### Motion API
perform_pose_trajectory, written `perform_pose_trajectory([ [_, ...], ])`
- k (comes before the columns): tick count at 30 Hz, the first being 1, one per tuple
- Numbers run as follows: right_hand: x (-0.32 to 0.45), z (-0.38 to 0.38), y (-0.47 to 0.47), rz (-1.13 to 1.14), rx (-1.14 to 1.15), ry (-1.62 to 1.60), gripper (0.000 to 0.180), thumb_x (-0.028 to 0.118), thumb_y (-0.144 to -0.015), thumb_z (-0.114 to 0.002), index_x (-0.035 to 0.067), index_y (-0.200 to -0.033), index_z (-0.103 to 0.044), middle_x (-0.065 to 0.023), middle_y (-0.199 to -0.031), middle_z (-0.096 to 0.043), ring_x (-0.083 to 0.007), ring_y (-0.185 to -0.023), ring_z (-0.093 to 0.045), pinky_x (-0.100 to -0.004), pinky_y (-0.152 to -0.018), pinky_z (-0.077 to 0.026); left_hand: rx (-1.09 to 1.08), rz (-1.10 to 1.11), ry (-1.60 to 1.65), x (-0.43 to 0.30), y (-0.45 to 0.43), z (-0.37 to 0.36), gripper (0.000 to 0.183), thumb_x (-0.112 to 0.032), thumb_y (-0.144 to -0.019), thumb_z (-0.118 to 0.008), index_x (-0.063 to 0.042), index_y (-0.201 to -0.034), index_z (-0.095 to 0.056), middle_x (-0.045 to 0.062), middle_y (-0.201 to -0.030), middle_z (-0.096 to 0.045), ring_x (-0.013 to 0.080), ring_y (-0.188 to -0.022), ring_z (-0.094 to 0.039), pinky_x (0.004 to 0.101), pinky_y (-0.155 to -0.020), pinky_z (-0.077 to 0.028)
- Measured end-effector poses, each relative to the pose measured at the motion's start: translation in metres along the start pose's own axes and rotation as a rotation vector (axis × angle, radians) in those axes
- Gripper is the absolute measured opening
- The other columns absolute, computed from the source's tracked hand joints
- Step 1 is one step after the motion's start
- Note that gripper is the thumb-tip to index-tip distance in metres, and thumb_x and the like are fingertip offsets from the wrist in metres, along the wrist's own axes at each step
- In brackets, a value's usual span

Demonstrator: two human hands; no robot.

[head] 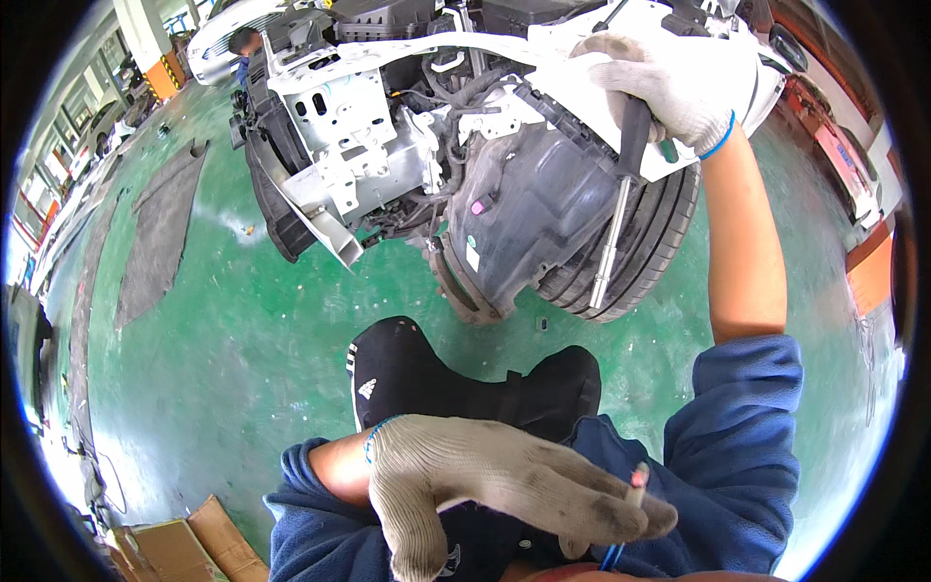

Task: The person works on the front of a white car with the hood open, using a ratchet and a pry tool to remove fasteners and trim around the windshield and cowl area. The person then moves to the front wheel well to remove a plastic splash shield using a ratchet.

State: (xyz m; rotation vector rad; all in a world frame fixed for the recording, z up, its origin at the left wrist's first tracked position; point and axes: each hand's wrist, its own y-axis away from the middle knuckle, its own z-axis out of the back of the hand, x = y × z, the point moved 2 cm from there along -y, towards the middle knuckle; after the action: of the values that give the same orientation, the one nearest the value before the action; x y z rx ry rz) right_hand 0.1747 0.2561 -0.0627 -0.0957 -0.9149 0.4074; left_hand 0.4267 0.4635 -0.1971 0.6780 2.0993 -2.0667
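Observation:
My right hand, in a knitted work glove, rests at the white front fender of a car stripped of its bumper. It grips the black handle of a socket driver; the metal shaft points down past the tire. Close to my chest is my left hand, gloved too, palm down. Between its fingertips stands a cigarette with a pinkish, glowing-looking tip. Left of the socket driver hangs the dark plastic wheel-arch liner, its lower edge loose near the floor.
Ahead, the bare white front frame and a black lower panel jut out leftward. A grey mat lies on the green floor. Cardboard sits at the lower left. A person is partly visible beyond the car, near another white car.

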Motion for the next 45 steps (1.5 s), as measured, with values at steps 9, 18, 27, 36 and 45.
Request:
perform_pose_trajectory([
  [9, 0.0, 0.004, 0.002, 0.058, 0.025, 0.008, 0.039, 0.036, -0.111, -0.066, 0.013, -0.142, -0.069, 0.0033, -0.067, -0.064, -0.003, -0.043, -0.049, -0.0221, -0.038, -0.032, 0.029, 0.085, 0.021, 0.012, -0.013, -0.01, 0.112, -0.08, -0.094, -0.073, 0.011, -0.157, -0.054, 0.04, -0.144, -0.062, 0.0516, -0.133, -0.061, 0.0615, -0.107, -0.049],
  [18, 0.002, -0.001, -0.004, 0.073, 0.037, 0.011, 0.039, 0.04, -0.11, -0.066, 0.014, -0.14, -0.07, 0.0038, -0.066, -0.063, -0.0042, -0.043, -0.049, -0.0231, -0.038, -0.031, -0.742, 0.326, -0.273, -0.006, 0.014, 0.039, 0.09, -0.071, -0.103, -0.065, 0.005, -0.151, -0.061, 0.028, -0.12, -0.075, 0.0381, -0.106, -0.073, 0.0497, -0.093, -0.058],
  [27, 0.021, -0.015, 0.01, 0.075, -0.084, 0.132, 0.049, 0.031, -0.105, -0.066, 0.005, -0.147, -0.067, -0.0001, -0.071, -0.067, -0.0053, -0.046, -0.049, -0.0241, -0.042, -0.034, -1.348, 0.603, -0.649, 0.052, 0.097, 0.191, 0.039, -0.032, -0.114, -0.069, 0.0, -0.137, -0.073, 0.009, -0.114, -0.08, 0.0139, -0.102, -0.072, 0.0315, -0.098, -0.059],
  [36, -0.14, -0.103, 0.151, -0.283, -0.662, -0.637, 0.038, 0.029, -0.108, -0.07, 0.003, -0.134, -0.07, 0.0014, -0.076, -0.062, -0.0053, -0.054, -0.048, -0.023, -0.046, -0.034, -1.094, 0.448, -0.921, 0.085, 0.107, 0.232, 0.038, -0.017, -0.105, -0.079, -0.002, -0.14, -0.072, 0.012, -0.12, -0.079, 0.0167, -0.108, -0.074, 0.0346, -0.1, -0.061],
  [45, -0.202, -0.205, 0.168, -0.189, -0.479, -1.542, 0.04, 0.03, -0.108, -0.077, -0.001, -0.133, -0.069, -0.0065, -0.102, -0.066, -0.0067, -0.08, -0.053, -0.0203, -0.062, -0.045, -0.992, 0.36, -0.917, 0.073, 0.103, 0.268, 0.029, -0.026, -0.113, -0.061, -0.001, -0.121, -0.075, 0.011, -0.092, -0.071, 0.0205, -0.081, -0.065, 0.0364, -0.079, -0.054],
])
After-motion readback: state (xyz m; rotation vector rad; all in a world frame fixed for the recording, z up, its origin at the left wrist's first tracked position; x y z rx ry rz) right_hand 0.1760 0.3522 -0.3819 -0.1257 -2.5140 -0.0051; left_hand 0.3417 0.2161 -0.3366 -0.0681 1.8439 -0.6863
